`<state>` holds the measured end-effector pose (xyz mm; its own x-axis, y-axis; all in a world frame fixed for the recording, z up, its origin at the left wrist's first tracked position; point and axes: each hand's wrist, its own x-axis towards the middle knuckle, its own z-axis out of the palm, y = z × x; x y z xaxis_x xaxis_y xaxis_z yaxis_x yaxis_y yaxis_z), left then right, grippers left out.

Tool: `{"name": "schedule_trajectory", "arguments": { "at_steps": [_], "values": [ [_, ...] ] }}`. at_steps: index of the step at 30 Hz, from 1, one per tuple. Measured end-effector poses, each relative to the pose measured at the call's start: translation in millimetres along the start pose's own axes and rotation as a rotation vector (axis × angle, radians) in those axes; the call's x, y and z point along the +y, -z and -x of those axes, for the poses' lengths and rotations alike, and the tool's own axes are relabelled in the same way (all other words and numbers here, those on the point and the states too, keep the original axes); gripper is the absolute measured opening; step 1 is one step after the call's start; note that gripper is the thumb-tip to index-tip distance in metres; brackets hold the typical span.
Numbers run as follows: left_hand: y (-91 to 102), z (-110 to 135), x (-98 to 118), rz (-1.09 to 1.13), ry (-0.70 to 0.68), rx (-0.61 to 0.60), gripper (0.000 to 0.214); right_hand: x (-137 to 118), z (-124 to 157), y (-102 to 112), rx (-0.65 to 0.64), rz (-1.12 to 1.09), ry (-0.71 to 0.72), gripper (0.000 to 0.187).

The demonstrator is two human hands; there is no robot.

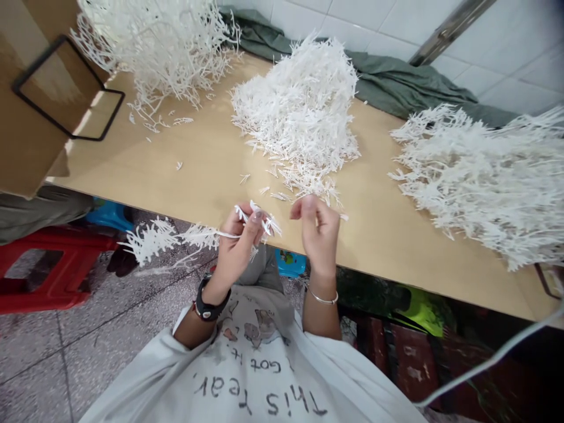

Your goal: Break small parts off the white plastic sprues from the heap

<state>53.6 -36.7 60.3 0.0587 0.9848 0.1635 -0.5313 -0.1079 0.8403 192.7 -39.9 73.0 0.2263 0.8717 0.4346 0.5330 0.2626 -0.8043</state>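
My left hand [235,249] is closed on a white branched plastic sprig [152,241]; its feathery end trails leftward past the table edge, and short tips stick out between thumb and fingers. Just right of it, my right hand [321,235] is held with curled fingers over the table's front edge. Whatever its fingertips hold, if anything, is hidden; a small white bit shows at its right side. Ahead of both hands rises a heap of short white plastic pieces [304,106], with several loose pieces [264,190] scattered at its foot.
Tangled white branching strands [163,53] lie at the back left, beside a black wire frame [66,88] and cardboard [30,147]. A pile of long white sprigs [489,182] covers the right side. Green cloth [396,82] runs along the wall. A red stool [53,270] stands left.
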Motion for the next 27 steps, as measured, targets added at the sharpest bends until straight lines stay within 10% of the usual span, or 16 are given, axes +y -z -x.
{"name": "schedule_trajectory", "arguments": {
  "at_steps": [4, 12, 22, 27],
  "values": [
    [1.5, 5, 1, -0.083, -0.014, -0.044, 0.016, -20, 17, -5, -0.259, -0.140, 0.108, 0.031],
    [-7.5, 10, 20, 0.133, 0.096, 0.149, 0.021, -40, 39, -16, -0.297, -0.353, 0.002, 0.036],
    [-8.2, 18, 53, 0.554, 0.803, -0.180, 0.019, -34, 58, -8, -0.398, -1.135, -0.236, 0.043],
    [-7.2, 16, 58, 0.787, 1.041, -0.180, 0.029, -48, 52, -5, -0.585, -1.530, -0.089, 0.044]
  ]
}}
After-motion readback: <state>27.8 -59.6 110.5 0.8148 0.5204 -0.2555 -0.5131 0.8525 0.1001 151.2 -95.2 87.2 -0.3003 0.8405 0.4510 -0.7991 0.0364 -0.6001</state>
